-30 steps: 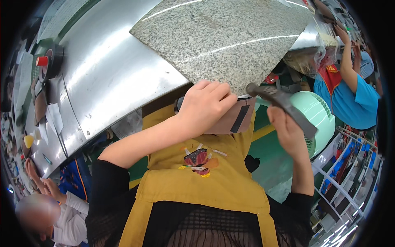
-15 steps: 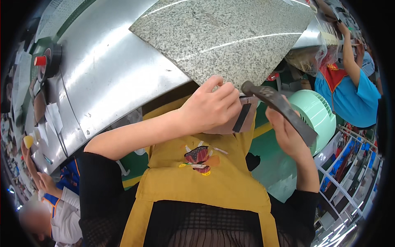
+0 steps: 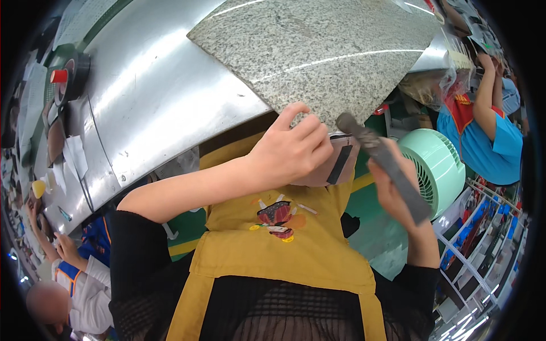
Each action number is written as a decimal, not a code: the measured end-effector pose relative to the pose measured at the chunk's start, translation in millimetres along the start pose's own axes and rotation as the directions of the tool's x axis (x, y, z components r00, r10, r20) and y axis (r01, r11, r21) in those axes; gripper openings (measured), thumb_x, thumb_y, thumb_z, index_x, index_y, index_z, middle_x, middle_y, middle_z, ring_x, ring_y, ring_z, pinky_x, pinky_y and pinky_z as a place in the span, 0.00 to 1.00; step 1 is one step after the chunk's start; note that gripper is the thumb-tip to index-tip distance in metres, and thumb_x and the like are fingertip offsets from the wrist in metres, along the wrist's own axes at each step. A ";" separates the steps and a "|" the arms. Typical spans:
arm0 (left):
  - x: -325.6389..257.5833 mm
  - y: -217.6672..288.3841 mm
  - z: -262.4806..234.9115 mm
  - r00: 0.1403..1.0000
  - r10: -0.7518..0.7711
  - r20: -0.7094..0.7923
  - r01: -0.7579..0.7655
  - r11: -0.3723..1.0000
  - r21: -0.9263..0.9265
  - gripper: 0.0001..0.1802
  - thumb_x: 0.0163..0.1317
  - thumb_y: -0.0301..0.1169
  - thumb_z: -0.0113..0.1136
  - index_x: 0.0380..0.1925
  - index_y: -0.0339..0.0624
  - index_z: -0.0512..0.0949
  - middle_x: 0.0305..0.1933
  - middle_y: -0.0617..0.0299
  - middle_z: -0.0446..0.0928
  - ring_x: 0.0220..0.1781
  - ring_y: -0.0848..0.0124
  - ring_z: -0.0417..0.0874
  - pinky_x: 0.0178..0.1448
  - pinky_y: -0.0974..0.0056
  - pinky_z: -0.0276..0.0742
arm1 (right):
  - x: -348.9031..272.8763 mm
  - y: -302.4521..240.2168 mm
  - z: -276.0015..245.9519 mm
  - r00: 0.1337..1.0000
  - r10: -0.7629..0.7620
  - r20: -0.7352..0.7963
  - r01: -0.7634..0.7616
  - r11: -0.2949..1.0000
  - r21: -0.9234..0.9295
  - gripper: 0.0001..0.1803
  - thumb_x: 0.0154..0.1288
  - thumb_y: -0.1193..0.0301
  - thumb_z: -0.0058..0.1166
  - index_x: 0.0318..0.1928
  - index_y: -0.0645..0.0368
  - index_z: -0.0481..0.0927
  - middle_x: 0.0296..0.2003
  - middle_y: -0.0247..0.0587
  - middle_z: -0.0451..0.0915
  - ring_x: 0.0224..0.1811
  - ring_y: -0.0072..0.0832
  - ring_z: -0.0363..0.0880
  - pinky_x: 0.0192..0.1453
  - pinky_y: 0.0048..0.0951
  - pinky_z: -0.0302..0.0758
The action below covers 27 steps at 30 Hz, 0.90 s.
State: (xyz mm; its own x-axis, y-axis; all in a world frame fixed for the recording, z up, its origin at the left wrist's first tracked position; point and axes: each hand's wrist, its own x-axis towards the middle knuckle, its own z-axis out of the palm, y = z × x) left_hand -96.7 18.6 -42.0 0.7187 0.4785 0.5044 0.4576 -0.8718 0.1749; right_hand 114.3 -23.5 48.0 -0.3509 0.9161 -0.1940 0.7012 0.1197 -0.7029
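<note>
My right hand [image 3: 395, 187] is wrapped round a dark metal hammer [image 3: 410, 196]. Its rounded head is close to the near corner of a speckled granite slab [image 3: 318, 62]. Curled at that same corner, my left hand [image 3: 290, 149] pinches the edge of a flat pinkish-brown piece [image 3: 321, 175] with a black strip on it. This piece hangs below the slab's edge in front of my yellow apron [image 3: 284, 250]. My left fingertips are partly hidden, and whether the hammer touches anything is hard to tell.
Shiny metal bench [image 3: 153, 91] carries the slab and, to the left, a black tape roll [image 3: 78, 78]. A mint-green fan [image 3: 435, 165] stands close by my right forearm. Beyond it are a wire rack [image 3: 478, 244] and a co-worker in blue [image 3: 478, 136]; another person [image 3: 85, 290] works at lower left.
The hammer's handle has swung down and slightly left in my right hand, and its head has shifted a little. My left hand stays at the slab's corner.
</note>
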 end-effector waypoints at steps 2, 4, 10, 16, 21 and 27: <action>0.7 -1.6 -0.1 0.998 -0.058 -0.014 0.056 0.994 -0.089 0.13 0.43 0.27 0.59 0.34 0.45 0.77 0.32 0.67 0.71 0.41 0.68 0.73 0.56 0.56 0.67 | 0.2 -0.3 2.3 0.996 -0.033 0.087 0.045 0.989 -0.144 0.16 0.64 0.74 0.52 0.51 0.64 0.70 0.34 0.51 0.79 0.36 0.48 0.80 0.36 0.36 0.76; -4.9 -6.5 1.3 0.989 -0.149 0.005 0.147 0.971 -0.188 0.12 0.42 0.27 0.61 0.31 0.46 0.77 0.31 0.68 0.71 0.41 0.68 0.73 0.56 0.56 0.67 | -1.3 2.0 3.1 0.997 0.006 0.077 0.001 0.996 -0.091 0.15 0.63 0.75 0.51 0.51 0.62 0.70 0.32 0.51 0.77 0.33 0.50 0.77 0.35 0.36 0.74; -7.1 -2.6 0.5 0.997 -0.070 -0.036 0.068 0.995 -0.077 0.12 0.41 0.27 0.60 0.30 0.45 0.77 0.31 0.67 0.71 0.39 0.67 0.72 0.54 0.57 0.68 | -1.8 -3.3 -0.4 1.000 0.009 -0.023 -0.007 0.998 0.066 0.12 0.65 0.77 0.49 0.49 0.62 0.71 0.24 0.48 0.72 0.25 0.45 0.72 0.32 0.31 0.69; -6.8 -2.1 1.8 0.997 -0.044 -0.070 0.040 0.997 -0.068 0.11 0.41 0.27 0.59 0.30 0.45 0.76 0.30 0.66 0.71 0.38 0.66 0.72 0.52 0.57 0.70 | 2.5 -3.3 -0.7 0.988 0.074 0.137 -0.081 0.996 0.045 0.18 0.63 0.77 0.49 0.55 0.60 0.69 0.36 0.49 0.79 0.38 0.48 0.80 0.37 0.35 0.76; -6.5 -4.6 1.1 0.997 -0.073 -0.029 0.069 0.993 -0.101 0.11 0.43 0.27 0.61 0.30 0.47 0.77 0.32 0.67 0.71 0.41 0.66 0.72 0.53 0.58 0.68 | -3.0 0.5 9.7 0.994 -0.080 -0.077 0.082 0.996 0.032 0.12 0.69 0.72 0.46 0.51 0.63 0.70 0.29 0.44 0.73 0.25 0.32 0.69 0.30 0.28 0.66; -3.4 -15.6 5.0 0.980 -0.182 0.082 0.199 0.918 -0.342 0.09 0.46 0.27 0.65 0.29 0.50 0.77 0.32 0.67 0.71 0.42 0.66 0.72 0.52 0.61 0.67 | -1.4 4.4 4.3 1.000 -0.012 -0.019 0.013 0.998 0.064 0.13 0.69 0.73 0.48 0.52 0.62 0.71 0.27 0.42 0.74 0.25 0.36 0.73 0.32 0.29 0.70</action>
State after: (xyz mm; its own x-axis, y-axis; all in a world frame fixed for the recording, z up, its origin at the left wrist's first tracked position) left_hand -103.7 31.0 -50.6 0.6638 0.6363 0.3930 0.3843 -0.7410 0.5507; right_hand 115.2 -25.8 42.2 -0.3471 0.9218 -0.1724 0.6555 0.1070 -0.7476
